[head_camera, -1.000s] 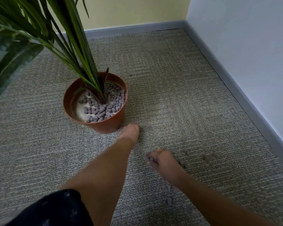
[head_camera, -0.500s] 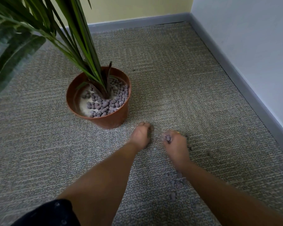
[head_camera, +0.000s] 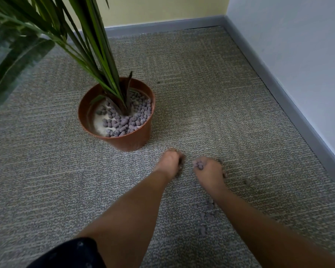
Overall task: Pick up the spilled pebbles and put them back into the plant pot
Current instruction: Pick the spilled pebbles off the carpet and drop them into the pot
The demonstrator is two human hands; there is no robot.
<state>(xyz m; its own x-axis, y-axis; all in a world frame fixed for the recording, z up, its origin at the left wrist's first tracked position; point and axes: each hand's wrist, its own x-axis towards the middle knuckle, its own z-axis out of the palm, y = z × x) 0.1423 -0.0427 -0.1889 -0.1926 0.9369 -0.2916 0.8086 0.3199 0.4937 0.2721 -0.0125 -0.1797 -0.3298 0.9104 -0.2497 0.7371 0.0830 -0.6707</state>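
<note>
Since the earlier frame the right hand (head_camera: 208, 171) has slid over the carpet (head_camera: 211, 84) toward the left hand (head_camera: 170, 163), both now just in front of the pot (head_camera: 124, 141). The right hand is cupped shut on pebbles (head_camera: 198, 166). The left hand is curled, its contents hidden. Loose pebbles (head_camera: 206, 213) lie in front of the pot, between the forearms; more fill the pot.

Fronds (head_camera: 46, 35) overhanging plant pot (head_camera: 128, 142)
</note>
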